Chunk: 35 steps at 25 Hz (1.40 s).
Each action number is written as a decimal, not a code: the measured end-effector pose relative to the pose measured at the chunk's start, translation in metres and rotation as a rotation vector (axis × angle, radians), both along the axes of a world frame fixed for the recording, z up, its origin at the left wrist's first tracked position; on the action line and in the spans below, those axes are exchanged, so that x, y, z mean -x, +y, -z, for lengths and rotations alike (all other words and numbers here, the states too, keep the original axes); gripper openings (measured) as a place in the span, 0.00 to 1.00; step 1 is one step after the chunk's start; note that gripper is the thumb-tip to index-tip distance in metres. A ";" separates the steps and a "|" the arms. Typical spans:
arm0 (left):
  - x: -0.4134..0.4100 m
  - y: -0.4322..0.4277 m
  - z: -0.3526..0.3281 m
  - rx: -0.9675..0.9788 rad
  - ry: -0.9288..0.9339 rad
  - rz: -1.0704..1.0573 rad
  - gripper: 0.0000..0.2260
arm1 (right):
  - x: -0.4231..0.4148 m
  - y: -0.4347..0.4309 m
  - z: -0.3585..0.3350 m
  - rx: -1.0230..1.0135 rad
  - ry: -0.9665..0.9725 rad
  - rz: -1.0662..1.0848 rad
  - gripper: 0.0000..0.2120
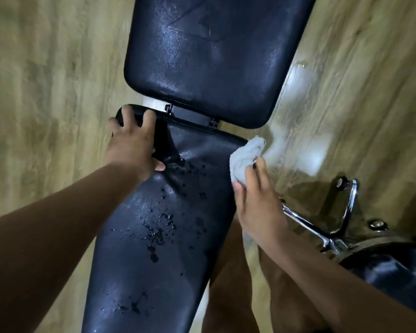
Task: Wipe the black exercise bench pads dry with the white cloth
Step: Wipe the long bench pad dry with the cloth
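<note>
Gripping the bunched white cloth [244, 159] in curled fingers, the right hand [257, 205] sat at the right edge of the near bench pad [154, 248], close to that pad's far right corner, the cloth touching the edge and partly overhanging the floor. The left hand [132, 140] clasped the far left corner of the same pad, fingers wrapped over the corner, thumb pressed on the top surface.

Near pad: long, black, narrowing toward the viewer; water droplets [159, 227] scattered along its middle, more beads near the bottom of the frame. Far pad [202, 58]: black, broad, glistening with a wet sheen, set just beyond a narrow gap with hinge fittings [213, 122] between the two pads.

Surroundings: wood-look floor [46, 80] on both sides; pale wet glare on the floor just right of the cloth. A chrome frame [322, 224] and a dark round object [394, 267] stood on the floor right of the near pad, just beside the right forearm. Bare legs showed below the right edge. The left side of the bench lay open.
</note>
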State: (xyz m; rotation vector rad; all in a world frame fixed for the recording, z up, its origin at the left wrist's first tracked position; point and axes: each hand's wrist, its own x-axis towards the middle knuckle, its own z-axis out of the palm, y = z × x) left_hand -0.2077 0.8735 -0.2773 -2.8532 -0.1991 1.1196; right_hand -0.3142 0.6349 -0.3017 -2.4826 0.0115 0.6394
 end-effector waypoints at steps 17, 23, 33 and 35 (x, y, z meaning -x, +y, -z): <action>0.004 0.000 0.002 -0.006 -0.010 -0.033 0.40 | -0.096 0.015 0.016 -0.040 0.013 -0.083 0.15; 0.004 0.000 0.002 -0.014 -0.001 0.000 0.39 | 0.022 0.000 0.002 -0.020 -0.175 -0.719 0.19; 0.007 0.006 0.004 0.009 -0.035 -0.025 0.43 | -0.029 0.048 0.025 0.194 -0.264 -0.360 0.20; 0.010 0.006 0.004 0.022 -0.064 -0.011 0.41 | 0.051 0.050 0.020 0.164 -0.195 -0.507 0.21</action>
